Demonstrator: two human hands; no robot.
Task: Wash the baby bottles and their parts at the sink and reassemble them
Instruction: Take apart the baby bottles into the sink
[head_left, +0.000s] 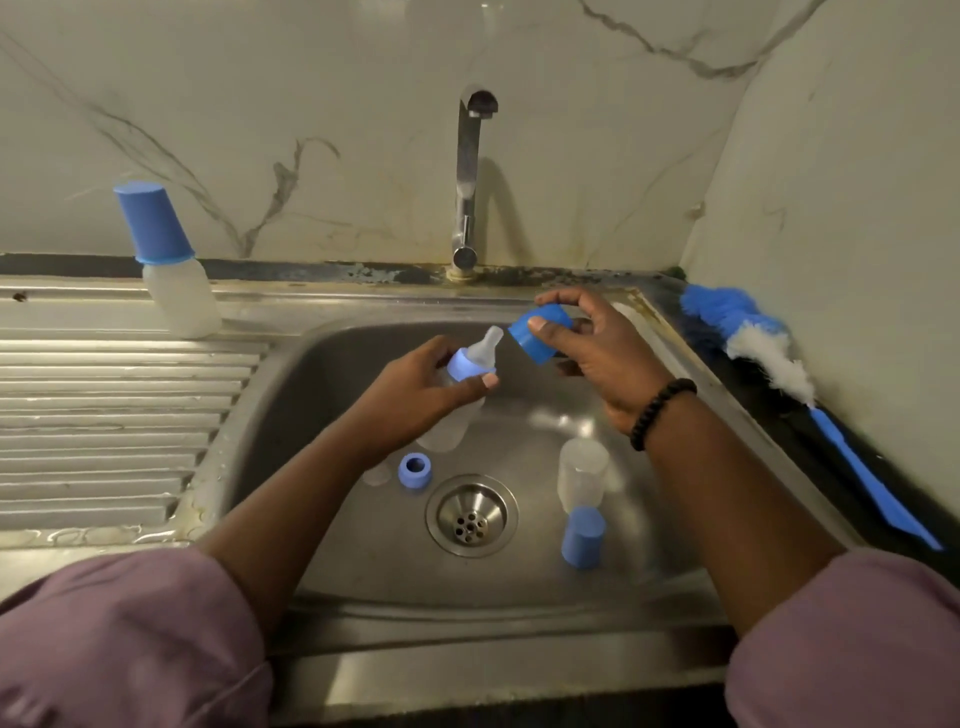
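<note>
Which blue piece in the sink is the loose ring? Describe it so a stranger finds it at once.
Start at the steel sink and find the round drain in its floor. Just left of the drain and a little farther back lies the blue ring, below the left hand. Unlike the closed blue cap right of the drain, it is short and has an open hole through its top.

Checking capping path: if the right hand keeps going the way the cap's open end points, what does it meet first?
Most likely the teat of the bottle held by the left hand. The cap in the right hand sits just beside it; depth is unclear.
</note>
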